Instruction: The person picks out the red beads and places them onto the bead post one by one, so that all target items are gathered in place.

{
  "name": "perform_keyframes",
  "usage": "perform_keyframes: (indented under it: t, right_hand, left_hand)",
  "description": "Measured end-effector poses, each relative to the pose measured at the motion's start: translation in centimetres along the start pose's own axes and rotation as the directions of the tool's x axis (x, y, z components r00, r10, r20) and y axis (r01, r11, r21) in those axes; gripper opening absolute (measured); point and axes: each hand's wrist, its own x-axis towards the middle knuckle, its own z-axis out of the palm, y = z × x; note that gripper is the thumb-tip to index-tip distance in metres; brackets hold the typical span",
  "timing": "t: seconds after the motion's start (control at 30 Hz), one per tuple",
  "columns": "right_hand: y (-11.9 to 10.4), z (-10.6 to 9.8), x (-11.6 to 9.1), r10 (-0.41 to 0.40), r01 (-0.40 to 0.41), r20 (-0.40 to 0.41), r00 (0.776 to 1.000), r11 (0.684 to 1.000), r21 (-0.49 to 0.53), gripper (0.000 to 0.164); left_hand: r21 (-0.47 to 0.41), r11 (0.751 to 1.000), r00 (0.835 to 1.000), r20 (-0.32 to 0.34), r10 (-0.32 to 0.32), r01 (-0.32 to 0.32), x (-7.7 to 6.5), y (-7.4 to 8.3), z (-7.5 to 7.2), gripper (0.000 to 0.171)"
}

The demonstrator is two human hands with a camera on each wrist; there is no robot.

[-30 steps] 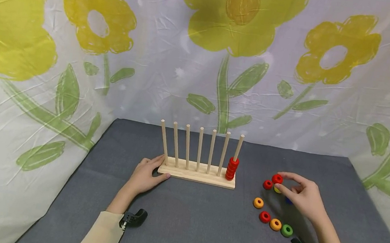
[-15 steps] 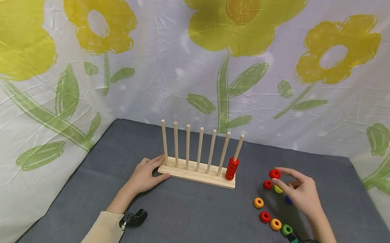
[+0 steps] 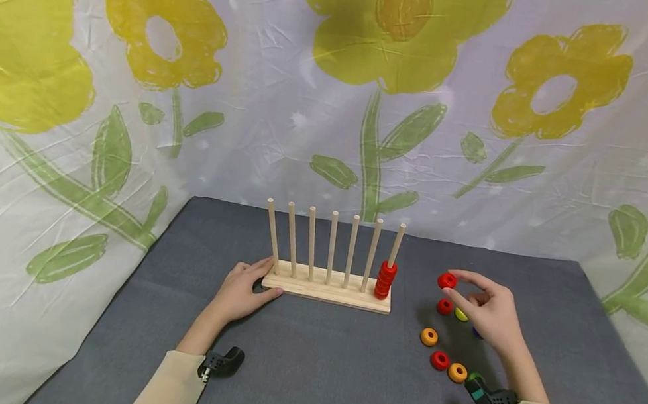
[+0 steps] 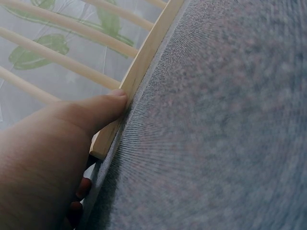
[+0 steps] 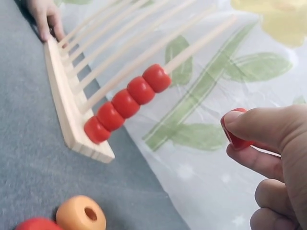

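Note:
A wooden peg board (image 3: 320,289) with a row of upright pegs stands on the dark cloth. My left hand (image 3: 241,294) grips its left end; in the left wrist view the thumb (image 4: 108,103) lies along the base's front edge. Several red beads (image 3: 385,280) are stacked on the rightmost peg, and the other pegs are bare. Between thumb and finger my right hand (image 3: 494,311) pinches another red bead (image 3: 446,280), held above the cloth to the right of the board. The right wrist view shows this pinched bead (image 5: 235,132) apart from the stack.
Loose beads lie under and before my right hand: red (image 3: 445,306), yellow (image 3: 461,315), orange (image 3: 429,337), red (image 3: 440,360) and orange (image 3: 457,372). Blue and green ones are partly hidden. A flowered cloth backdrop (image 3: 259,141) rises behind the table.
My right hand has moved left and slightly up, carrying the red bead toward the peg board. The left hand and the board have stayed in place.

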Motion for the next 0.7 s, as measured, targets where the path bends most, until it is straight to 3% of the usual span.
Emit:
perform_keyframes:
  t: [0.37, 0.7]
  right_hand:
    - [-4.5, 0.9, 0.8, -0.082, 0.083, -0.023, 0.996, 0.996, 0.04, 0.032]
    - [-5.6, 1.4, 1.4, -0.07, 0.071, -0.024, 0.997, 0.997, 0.039, 0.033]
  left_hand:
    - [-0.017, 1.0, 1.0, -0.008, 0.003, -0.003, -0.3, 0.2, -0.1, 0.08]
    - [-0.019, 1.0, 1.0, -0.006, 0.0, 0.0, -0.2, 0.2, -0.1, 0.081]
